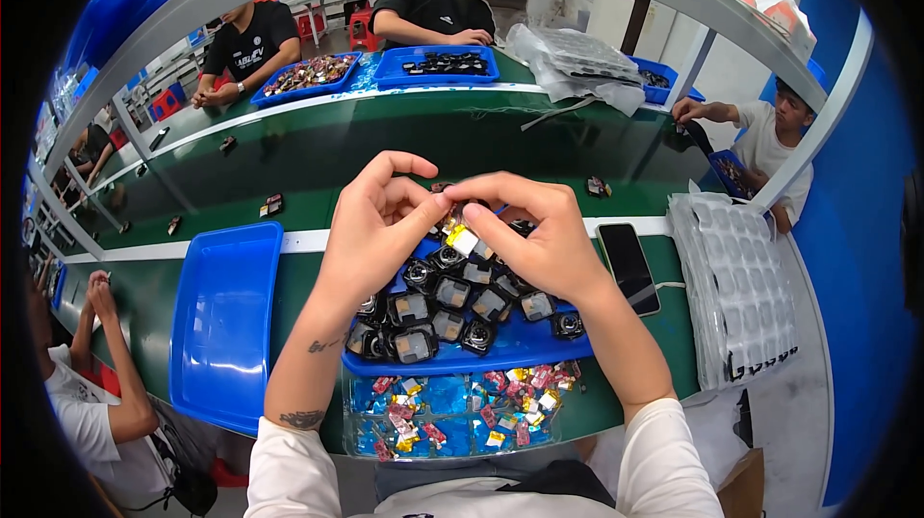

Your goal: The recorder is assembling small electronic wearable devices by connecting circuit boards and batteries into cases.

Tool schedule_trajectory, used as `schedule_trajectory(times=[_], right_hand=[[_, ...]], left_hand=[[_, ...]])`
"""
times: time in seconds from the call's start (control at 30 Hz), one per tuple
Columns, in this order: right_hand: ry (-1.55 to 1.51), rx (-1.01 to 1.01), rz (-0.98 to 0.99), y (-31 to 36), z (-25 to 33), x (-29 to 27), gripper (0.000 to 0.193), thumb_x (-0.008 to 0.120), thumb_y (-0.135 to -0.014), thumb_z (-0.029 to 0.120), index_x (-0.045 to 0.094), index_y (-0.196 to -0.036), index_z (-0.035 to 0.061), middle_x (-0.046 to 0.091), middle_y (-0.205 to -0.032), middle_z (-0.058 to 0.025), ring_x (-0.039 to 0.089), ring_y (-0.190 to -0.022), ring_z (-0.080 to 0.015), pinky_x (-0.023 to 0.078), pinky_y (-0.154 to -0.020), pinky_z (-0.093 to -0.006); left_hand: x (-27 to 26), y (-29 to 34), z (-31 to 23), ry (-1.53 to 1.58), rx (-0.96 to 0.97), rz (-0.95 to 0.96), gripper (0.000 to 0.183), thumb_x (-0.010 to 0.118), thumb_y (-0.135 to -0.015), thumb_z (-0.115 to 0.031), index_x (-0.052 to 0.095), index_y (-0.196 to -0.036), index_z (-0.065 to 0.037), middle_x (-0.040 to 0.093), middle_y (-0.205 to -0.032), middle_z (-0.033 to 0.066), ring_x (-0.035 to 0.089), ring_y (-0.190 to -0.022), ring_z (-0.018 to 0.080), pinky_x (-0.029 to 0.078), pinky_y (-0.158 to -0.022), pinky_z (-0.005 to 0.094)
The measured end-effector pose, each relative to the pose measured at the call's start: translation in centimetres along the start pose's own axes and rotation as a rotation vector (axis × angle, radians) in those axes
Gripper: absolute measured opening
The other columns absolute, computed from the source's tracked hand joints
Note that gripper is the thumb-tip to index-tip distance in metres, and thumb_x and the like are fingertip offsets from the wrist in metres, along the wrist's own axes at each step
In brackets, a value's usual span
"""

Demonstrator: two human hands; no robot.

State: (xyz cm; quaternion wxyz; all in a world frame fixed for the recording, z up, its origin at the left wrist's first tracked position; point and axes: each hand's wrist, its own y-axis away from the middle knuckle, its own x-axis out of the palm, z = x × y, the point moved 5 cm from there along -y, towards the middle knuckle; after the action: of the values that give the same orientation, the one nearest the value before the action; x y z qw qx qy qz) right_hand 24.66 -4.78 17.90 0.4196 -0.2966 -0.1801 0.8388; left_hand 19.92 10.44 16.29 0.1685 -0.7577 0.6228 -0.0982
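My left hand (385, 215) and my right hand (529, 229) meet fingertip to fingertip above a blue tray (500, 352). My right thumb and fingers pinch a small electronic part (462, 239) with a white-silver block and yellow tape. Closed beside it, my left hand has thumb and forefinger near the part's upper end; what they grip is mostly hidden. Below lie several black, squarish watch-like housings (452, 293) heaped in the tray. Nearer to me, a clear compartmented tray (356, 431) carries loose red, yellow and silver parts (525, 393).
Another blue tray (226, 306) stands at the left, a phone (629, 270) at the right. Stacked clear plastic trays (736, 287) fill the far right. Beyond runs a green conveyor belt (433, 138) with scattered small parts (598, 188). Co-workers sit across and on both sides; metal bars arch overhead.
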Motion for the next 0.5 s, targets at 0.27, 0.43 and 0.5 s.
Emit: schedule_trajectory(times=[0.27,0.43,0.5], right_hand=[[0.097,0.041,0.17,-2.6,-2.3,-0.3,0.024,0.049,-0.09,0.011,0.065,-0.103,-0.0021,0.067,-0.092,-0.0086,0.061,-0.08,-0.0119,0.049,-0.074,-0.0252],[0.596,0.082,0.122,-10.4,-12.4,-0.6,0.034,0.042,-0.086,0.016,0.062,-0.109,-0.0011,0.067,-0.101,-0.0133,0.066,-0.079,-0.0202,0.05,-0.076,-0.0307],[0.724,0.188,0.067,-13.8,-19.9,-2.1,0.035,0.042,-0.088,0.028,0.061,-0.111,0.0086,0.063,-0.102,-0.0218,0.059,-0.097,-0.0399,0.045,-0.088,-0.0446]], left_hand=[[-3.8,-0.5,-1.7,-0.219,0.169,-0.207,0.051,0.069,-0.083,-0.017,0.046,-0.125,0.002,0.064,-0.099,0.0112,0.059,-0.076,0.0071,0.047,-0.065,0.0214],[-8.4,0.9,-5.1,-0.137,0.326,-0.502,0.047,0.063,-0.087,-0.016,0.046,-0.128,0.001,0.062,-0.109,0.0106,0.056,-0.082,0.0081,0.045,-0.069,0.0207],[-8.8,1.5,-6.2,-0.147,0.342,-0.569,0.042,0.058,-0.091,-0.017,0.047,-0.128,0.0,0.063,-0.111,0.008,0.055,-0.085,0.0068,0.041,-0.072,0.0181]])
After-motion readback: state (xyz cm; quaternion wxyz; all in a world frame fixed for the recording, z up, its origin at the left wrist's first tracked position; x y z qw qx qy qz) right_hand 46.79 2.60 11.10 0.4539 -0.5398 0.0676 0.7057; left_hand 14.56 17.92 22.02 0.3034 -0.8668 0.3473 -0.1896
